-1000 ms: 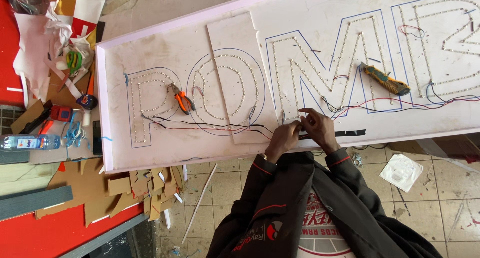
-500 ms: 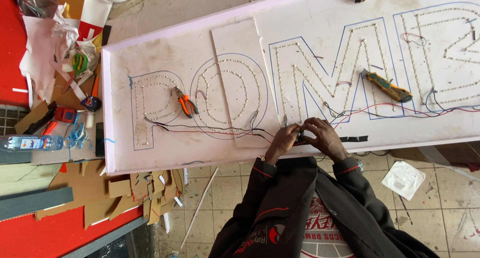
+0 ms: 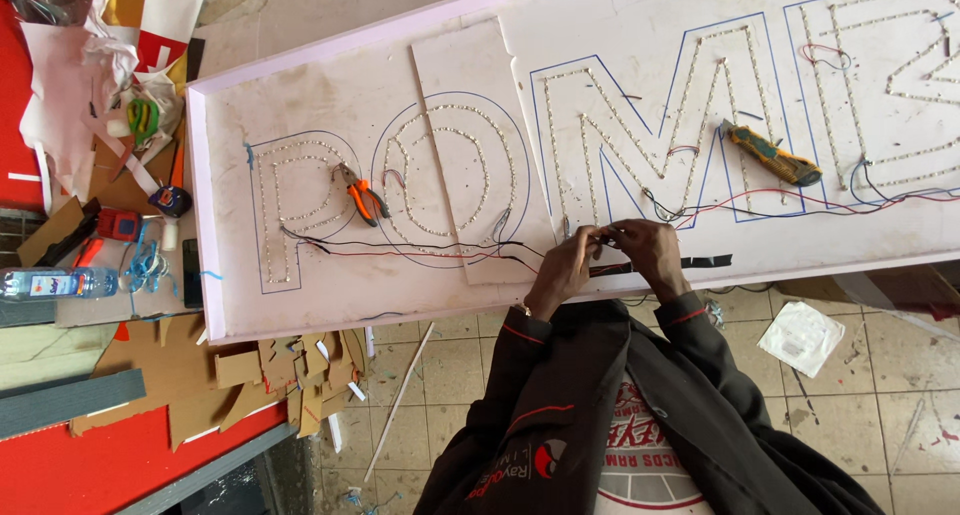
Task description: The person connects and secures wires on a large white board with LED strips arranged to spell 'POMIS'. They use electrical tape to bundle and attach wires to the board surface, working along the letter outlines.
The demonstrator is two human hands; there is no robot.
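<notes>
Drawn closer together since half a second ago, with the view shifted slightly leftward across the sign panel (image 3: 330, 315). Left hand (image 3: 565, 265) and right hand (image 3: 645, 255) meeting at the near edge, fingertips pinched shut on the red and black wires (image 3: 600, 237) held between them, just beside a strip of black tape (image 3: 715, 262) lying right of the right fingers. Beyond the fingers, rows of small lights already seated along every outlined letter in view, wire runs trailing left toward the first letters and right along the panel. Judged well along: lights placed, joining of leads at this spot apparently in hand, loose loops further right probably yet to be tidied. Farther left of the left fingers, orange-handled pliers (image 3: 360, 192) resting between two letters; farther right, past the right fingers, a yellow utility knife (image 3: 772, 156) lying on the panel.
</notes>
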